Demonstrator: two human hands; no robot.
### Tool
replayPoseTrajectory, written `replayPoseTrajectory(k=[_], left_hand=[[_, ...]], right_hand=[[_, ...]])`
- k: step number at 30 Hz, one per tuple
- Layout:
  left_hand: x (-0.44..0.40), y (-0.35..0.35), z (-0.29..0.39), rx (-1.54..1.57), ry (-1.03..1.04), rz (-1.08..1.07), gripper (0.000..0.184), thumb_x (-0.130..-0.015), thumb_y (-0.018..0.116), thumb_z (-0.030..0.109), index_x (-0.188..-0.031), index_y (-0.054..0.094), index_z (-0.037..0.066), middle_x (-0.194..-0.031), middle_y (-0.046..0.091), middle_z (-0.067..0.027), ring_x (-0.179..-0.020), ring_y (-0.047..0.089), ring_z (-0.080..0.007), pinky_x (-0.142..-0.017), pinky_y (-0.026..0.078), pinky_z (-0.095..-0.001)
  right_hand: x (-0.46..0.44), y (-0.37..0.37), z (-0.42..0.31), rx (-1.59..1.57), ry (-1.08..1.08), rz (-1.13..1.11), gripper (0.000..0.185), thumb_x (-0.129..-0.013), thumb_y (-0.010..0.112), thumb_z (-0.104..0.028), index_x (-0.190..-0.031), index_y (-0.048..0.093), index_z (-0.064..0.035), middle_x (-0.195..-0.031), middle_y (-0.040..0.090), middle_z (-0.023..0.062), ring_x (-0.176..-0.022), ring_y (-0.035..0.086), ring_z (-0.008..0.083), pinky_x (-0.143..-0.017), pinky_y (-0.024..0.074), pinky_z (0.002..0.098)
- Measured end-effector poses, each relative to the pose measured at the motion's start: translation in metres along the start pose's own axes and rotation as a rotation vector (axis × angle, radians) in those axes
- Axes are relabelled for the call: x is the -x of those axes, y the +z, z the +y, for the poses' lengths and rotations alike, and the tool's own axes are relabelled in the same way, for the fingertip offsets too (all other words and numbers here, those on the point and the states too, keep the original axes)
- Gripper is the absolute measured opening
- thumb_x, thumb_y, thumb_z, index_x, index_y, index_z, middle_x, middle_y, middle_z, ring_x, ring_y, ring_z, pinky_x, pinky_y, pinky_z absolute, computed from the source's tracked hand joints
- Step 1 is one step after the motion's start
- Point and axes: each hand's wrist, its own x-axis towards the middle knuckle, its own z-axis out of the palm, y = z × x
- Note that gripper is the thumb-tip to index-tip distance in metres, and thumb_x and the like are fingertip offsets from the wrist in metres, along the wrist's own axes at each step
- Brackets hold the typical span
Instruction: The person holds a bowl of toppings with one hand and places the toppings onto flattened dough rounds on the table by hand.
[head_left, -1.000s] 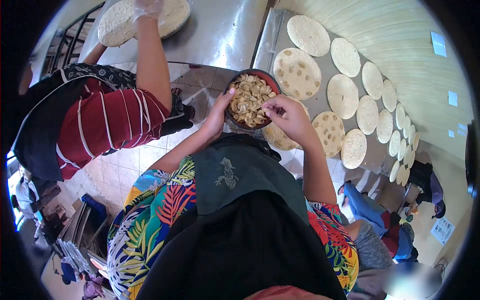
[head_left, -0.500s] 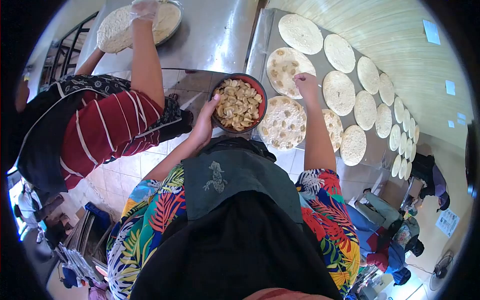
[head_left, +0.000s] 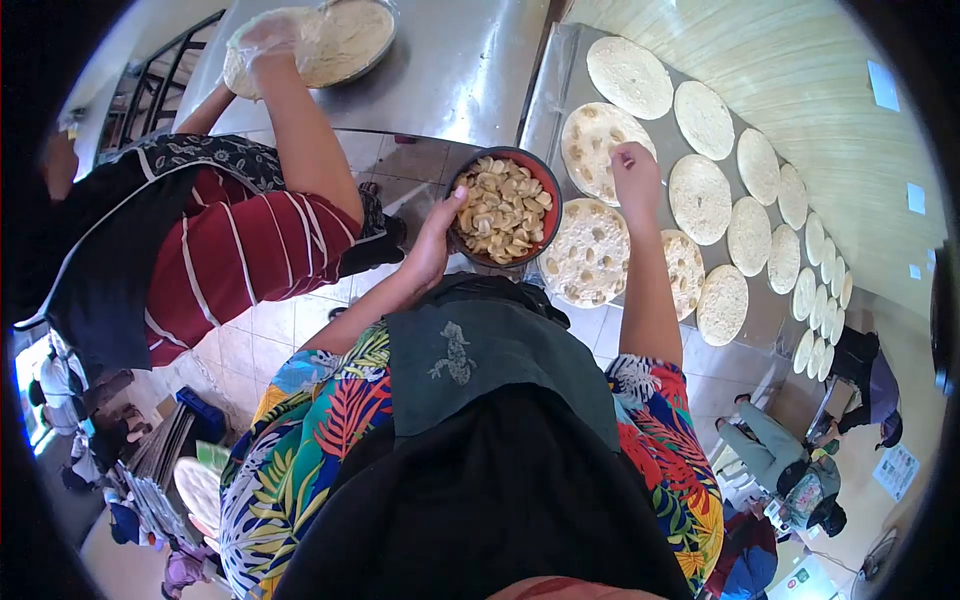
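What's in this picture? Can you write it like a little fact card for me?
Left hand: holding the bowl
Right hand: at a dotted flat round; can't see if it's holding anything
In the bowl: slices that look like mushrooms
Table: pale flat rounds, some dotted
Nearby: another person's striped red sleeve, gloved hand

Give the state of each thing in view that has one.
Bowl: mouth up, filled
Mushroom slices: heaped in the bowl
Left hand: gripping the bowl
Dough round beside the bowl: dotted with slices
Right hand: curled in, over another dotted round
Dough rounds toward the wall: flat
Co-worker's hand: gloved in clear plastic
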Motion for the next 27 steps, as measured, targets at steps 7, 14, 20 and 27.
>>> replayPoseTrajectory(k=[7, 14, 20, 27], left_hand=[[0.004, 0.010, 0.010, 0.005, -0.031, -0.096, 0.061, -0.089, 0.047, 0.050, -0.123, 0.044, -0.001, -0.117, 0.056, -0.0121, -0.106, 0.056, -0.0165, -0.090, 0.046, -0.0310], [-0.013, -0.002, -0.017, 0.037, -0.013, -0.051, 0.057, -0.088, 0.052, 0.046, -0.121, 0.044, 0.000, -0.112, 0.056, -0.0102, -0.101, 0.056, -0.0163, -0.090, 0.042, -0.0289], [-0.011, -0.004, -0.019, 0.010, -0.031, -0.077, 0.057, -0.087, 0.054, 0.046, -0.120, 0.045, 0.000, -0.111, 0.056, -0.0104, -0.102, 0.054, -0.0151, -0.090, 0.041, -0.0283], [-0.013, -0.006, -0.022, -0.024, 0.025, -0.075, 0.059, -0.088, 0.048, 0.049, -0.123, 0.044, 0.001, -0.110, 0.059, -0.0096, -0.099, 0.060, -0.0155, -0.080, 0.051, -0.0302]], right_hand=[[0.058, -0.070, -0.140, -0.364, -0.259, -0.330, 0.011, -0.079, 0.061, -0.010, -0.089, 0.064, -0.0043, -0.086, 0.061, 0.0094, -0.078, 0.059, 0.0236, -0.068, 0.0486, 0.0334], [0.085, -0.045, -0.149, -0.013, -0.540, -0.307, 0.023, -0.075, 0.060, -0.010, -0.097, 0.058, -0.0039, -0.082, 0.055, 0.0112, -0.082, 0.056, 0.0299, -0.068, 0.0464, 0.0400], [0.088, -0.046, -0.151, 0.022, -0.438, -0.287, 0.014, -0.076, 0.058, -0.007, -0.090, 0.059, -0.0056, -0.080, 0.056, 0.0124, -0.076, 0.057, 0.0303, -0.066, 0.0464, 0.0386], [0.080, -0.063, -0.155, -0.909, 0.152, -0.459, 0.015, -0.087, 0.048, 0.000, -0.094, 0.061, 0.0009, -0.088, 0.058, 0.0045, -0.069, 0.061, 0.0112, -0.060, 0.0500, 0.0215]])
